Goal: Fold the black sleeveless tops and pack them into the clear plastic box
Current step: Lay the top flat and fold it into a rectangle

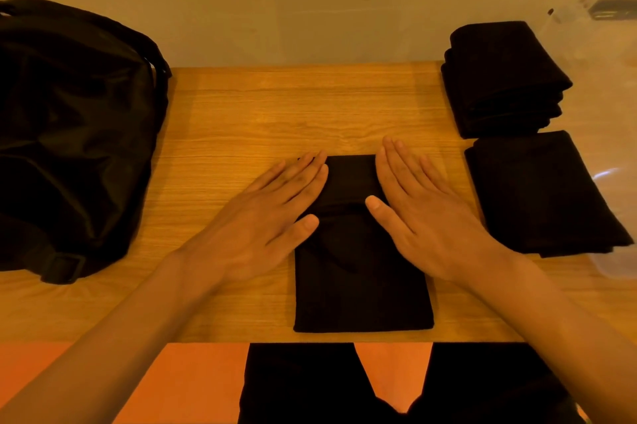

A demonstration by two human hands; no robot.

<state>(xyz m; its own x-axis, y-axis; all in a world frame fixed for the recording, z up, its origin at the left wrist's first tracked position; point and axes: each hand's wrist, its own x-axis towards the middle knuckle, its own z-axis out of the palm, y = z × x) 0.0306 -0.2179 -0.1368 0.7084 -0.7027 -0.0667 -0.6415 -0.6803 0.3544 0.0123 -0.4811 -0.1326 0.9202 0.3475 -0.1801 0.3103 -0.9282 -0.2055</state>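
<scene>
A black sleeveless top (362,285), folded into a narrow strip, lies on the wooden table (241,120) in front of me. My left hand (269,220) lies flat with straight fingers on the strip's far left part. My right hand (420,210) lies flat on its far right part. Both hands press the far end, which is folded over. At the right, a stack of folded black tops (503,79) and a single folded black top (541,192) sit inside the clear plastic box (606,113), whose walls are faint.
A large black bag (72,134) takes up the table's left side. A pale wall runs behind the table. Below the table's near edge I see an orange floor and dark trouser legs (482,385).
</scene>
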